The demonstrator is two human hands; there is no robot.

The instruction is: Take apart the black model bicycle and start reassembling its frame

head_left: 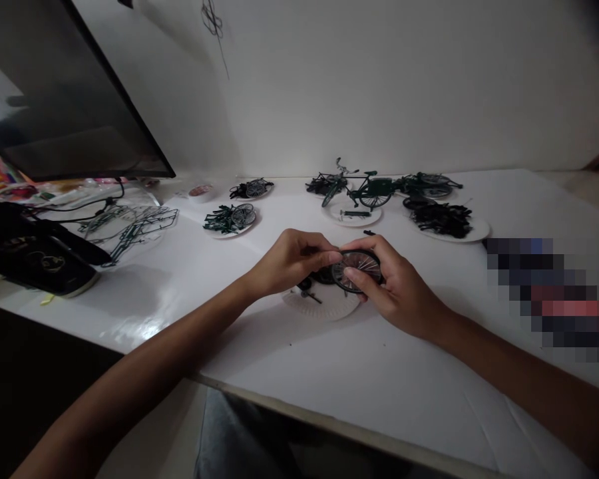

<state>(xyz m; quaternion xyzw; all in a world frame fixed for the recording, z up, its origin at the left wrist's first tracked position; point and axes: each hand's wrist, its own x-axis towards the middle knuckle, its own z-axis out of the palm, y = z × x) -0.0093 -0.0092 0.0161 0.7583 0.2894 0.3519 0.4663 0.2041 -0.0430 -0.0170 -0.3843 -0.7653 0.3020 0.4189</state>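
A small spoked toy bicycle wheel [368, 261] with a black tyre is held over a white paper plate [324, 309]. My right hand [392, 286] grips it, thumb across the spokes and fingers behind the rim. At the wheel's upper left edge, my left hand [299, 259] is closed, its thumb and fingertips pinching the rim; a tiny part there could be hidden. Small dark parts [309, 293] lie on the plate beneath, partly covered by my hands.
A green toy bicycle [367, 189] stands at the back by a plate with a pump-like black part [355, 214]. Plates of black parts [442, 219] and green parts with wheels [232, 218] surround it. Wire-like frames [142, 223], a black object [34, 256] and a monitor [70, 93] stand left.
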